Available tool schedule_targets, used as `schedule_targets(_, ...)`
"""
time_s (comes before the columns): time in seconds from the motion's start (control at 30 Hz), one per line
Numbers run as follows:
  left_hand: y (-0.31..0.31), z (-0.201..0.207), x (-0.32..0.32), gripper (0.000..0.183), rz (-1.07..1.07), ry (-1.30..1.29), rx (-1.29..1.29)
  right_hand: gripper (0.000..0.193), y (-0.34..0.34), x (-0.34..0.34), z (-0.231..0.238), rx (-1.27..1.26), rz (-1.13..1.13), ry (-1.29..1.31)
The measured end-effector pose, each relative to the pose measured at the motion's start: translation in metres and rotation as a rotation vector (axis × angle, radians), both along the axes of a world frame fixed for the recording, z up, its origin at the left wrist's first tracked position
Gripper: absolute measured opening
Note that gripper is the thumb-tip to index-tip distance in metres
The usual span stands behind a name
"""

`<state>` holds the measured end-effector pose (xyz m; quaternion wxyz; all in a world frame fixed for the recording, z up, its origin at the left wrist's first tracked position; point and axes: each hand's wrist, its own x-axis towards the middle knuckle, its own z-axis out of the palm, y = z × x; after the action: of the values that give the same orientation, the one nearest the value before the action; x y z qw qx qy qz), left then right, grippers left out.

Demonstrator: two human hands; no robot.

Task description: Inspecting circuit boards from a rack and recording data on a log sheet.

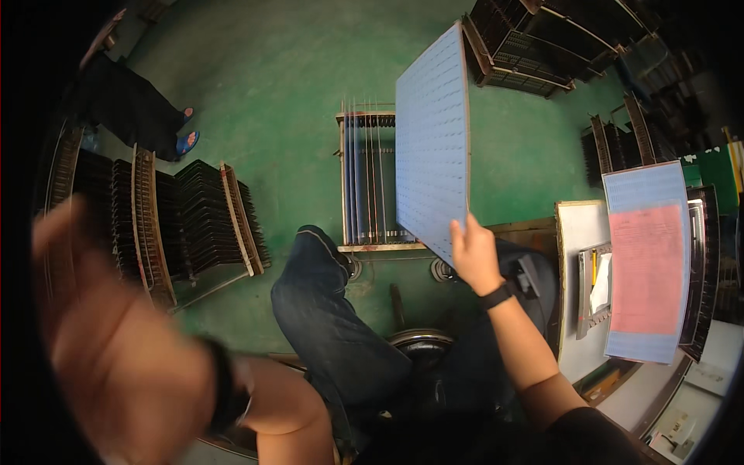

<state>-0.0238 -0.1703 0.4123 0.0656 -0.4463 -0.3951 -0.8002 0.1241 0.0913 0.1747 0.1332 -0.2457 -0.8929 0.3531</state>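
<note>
My right hand (474, 252) grips the lower edge of a large pale blue perforated panel (431, 139) and holds it upright above a slotted rack (370, 186). Several similar thin panels stand on edge in that rack. My left hand (101, 325) is raised close to the camera at the left, blurred, fingers apart, holding nothing. A dark band sits on each wrist. My legs in dark jeans (329, 325) stretch toward the rack.
Racks of dark stacked trays (186, 225) stand on the green floor at the left, more at the top right (535, 39). A table at the right carries a pink sheet on a blue panel (647, 267). Another person's legs (136, 108) show at upper left.
</note>
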Motion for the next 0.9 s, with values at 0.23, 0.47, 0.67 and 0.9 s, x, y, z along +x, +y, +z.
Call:
schedule_targets(0.23,0.095,-0.243,-0.040,0.024,0.440,-0.392,-0.844,0.037,-0.006,-0.012,-0.023,-0.130,-0.060,-0.106)
schedule_targets(0.47,0.145,-0.385,-0.011,0.017,0.607,-0.110,-1.230,0.043,-0.004,-0.037,-0.021,-0.144,-0.042,-0.068)
schedule_targets(0.67,0.161,-0.405,-0.002,0.038,0.595,-0.001,-1.451,0.044,0.008,-0.056,-0.034,-0.105,-0.018,-0.057)
schedule_targets(0.9,0.157,-0.406,-0.002,0.025,0.591,-0.006,-1.481,0.043,-0.009,-0.036,-0.025,-0.141,-0.043,-0.055)
